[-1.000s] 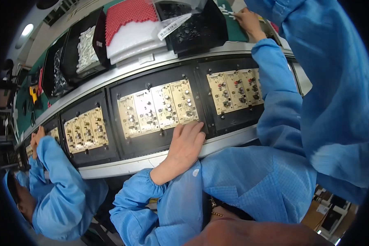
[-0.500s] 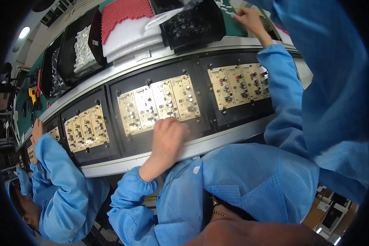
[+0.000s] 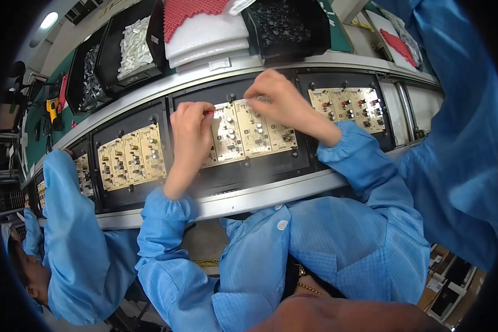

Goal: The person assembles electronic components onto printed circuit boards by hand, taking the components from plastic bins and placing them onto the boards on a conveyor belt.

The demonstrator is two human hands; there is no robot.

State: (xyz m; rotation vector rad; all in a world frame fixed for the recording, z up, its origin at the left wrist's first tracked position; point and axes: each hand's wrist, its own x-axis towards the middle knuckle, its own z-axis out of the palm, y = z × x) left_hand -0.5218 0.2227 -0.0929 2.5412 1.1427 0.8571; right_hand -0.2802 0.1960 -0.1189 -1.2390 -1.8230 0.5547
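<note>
My left hand (image 3: 191, 131) is over the left part of a panel of tan circuit boards (image 3: 254, 135) set in a black frame. Its thumb and fingers are pinched together, and a speck of red shows at the tips, too small to name. Just to the right, my right hand (image 3: 279, 102) reaches over the upper edge of the same panel with its fingertips closed; what they hold, if anything, is hidden. Small dark and silver components stand upright on the boards. My left hand covers the leftmost part of the panel.
Framed boards (image 3: 131, 157) lie to the left and more boards (image 3: 348, 108) to the right. Beyond the metal rail stand a bin of white parts (image 3: 135, 47), a bin of black parts (image 3: 285, 25) and foam sheets (image 3: 207, 47). A co-worker's sleeve (image 3: 74, 193) is at left.
My right hand has come back from the far green bench to the middle panel. My left hand has moved up and left onto the boards. The frames appear shifted rightward in view.
</note>
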